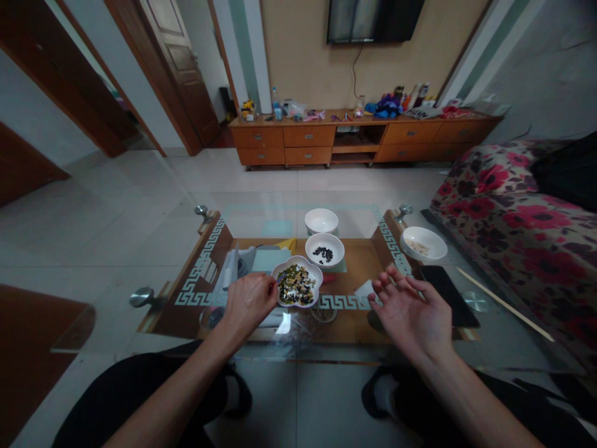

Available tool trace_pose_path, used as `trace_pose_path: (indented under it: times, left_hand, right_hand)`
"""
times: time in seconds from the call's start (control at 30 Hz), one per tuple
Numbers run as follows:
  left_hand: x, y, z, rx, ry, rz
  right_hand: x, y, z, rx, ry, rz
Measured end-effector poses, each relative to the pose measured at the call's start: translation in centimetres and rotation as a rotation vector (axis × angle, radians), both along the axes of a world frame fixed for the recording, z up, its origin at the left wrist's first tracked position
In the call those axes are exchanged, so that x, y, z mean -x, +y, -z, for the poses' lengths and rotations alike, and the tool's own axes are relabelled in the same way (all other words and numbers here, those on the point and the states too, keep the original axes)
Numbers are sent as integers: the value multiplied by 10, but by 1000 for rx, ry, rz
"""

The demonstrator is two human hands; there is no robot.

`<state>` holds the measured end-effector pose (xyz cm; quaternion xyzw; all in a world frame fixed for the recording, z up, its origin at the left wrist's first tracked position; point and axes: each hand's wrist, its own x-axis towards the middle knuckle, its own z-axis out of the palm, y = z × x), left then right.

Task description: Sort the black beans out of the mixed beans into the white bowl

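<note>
My left hand (pixel 252 300) is closed at the left rim of a white flower-shaped dish (pixel 319 281). A small thin bluish thing (pixel 282 275) shows at its fingertips over the dish; its kind is too small to make out. Mixed green, yellow and black beans or seeds (pixel 297 285) lie in that dish. Palm up, my right hand (pixel 414 308) hovers over the right part of the glass table with loosely curled fingers and nothing in it. Behind the dish stands a white bowl (pixel 339 256) with black beans (pixel 323 254).
A white bowl (pixel 321 219) stands farthest back. Pale pieces lie in the bowl (pixel 436 252) at right. A black phone-like slab (pixel 450 295) and a thin stick (pixel 506 305) are beside my right hand. The glass table (pixel 298 351) has items on its lower shelf.
</note>
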<state>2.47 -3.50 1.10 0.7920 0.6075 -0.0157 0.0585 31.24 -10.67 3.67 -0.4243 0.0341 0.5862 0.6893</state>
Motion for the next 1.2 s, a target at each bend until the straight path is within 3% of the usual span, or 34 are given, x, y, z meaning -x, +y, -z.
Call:
trace_pose_path:
  times: [0.23,0.83,1.0,1.1,1.2]
  left_hand:
    - [0,1,1,-8,-19,-8]
    - [1,1,2,-2,-35,14]
    - [3,3,4,-61,-246,40]
    - [-10,11,6,-119,-405,71]
    - [-28,23,10,-130,-433,104]
  right_hand:
    - [-4,-2,8,-59,-18,-38]
    - [1,-1,-1,-20,-6,-3]
    - [-1,-2,4,-44,-15,-25]
    - [0,-2,5,-42,-10,-37]
    - [3,-1,7,-33,5,-39]
